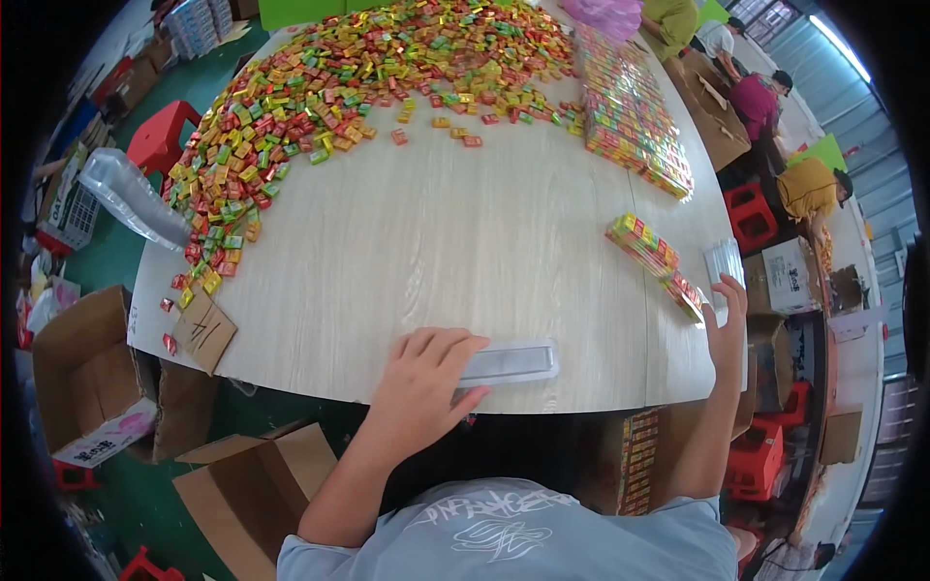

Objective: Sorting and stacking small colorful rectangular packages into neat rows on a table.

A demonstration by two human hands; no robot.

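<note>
A long, narrow clear plastic tray (511,362) lies near the front edge of the table. My left hand (418,380) closes over its left end, fingers on the far side and thumb on the near side. At the right edge, my right hand (725,324) has its fingers apart beside a small stack of clear plastic trays (722,261); whether it touches them I cannot tell. Just left of that hand, a short row of filled candy packs (644,246) lies on the table, with one more pack (684,294) at its near end.
A big heap of wrapped candies (387,58) covers the far and left table. Packed candy trays (635,116) form a block at the far right. Nested clear trays (136,198) and a cardboard piece (204,332) sit left. Open cartons (257,494) stand below; people work beyond.
</note>
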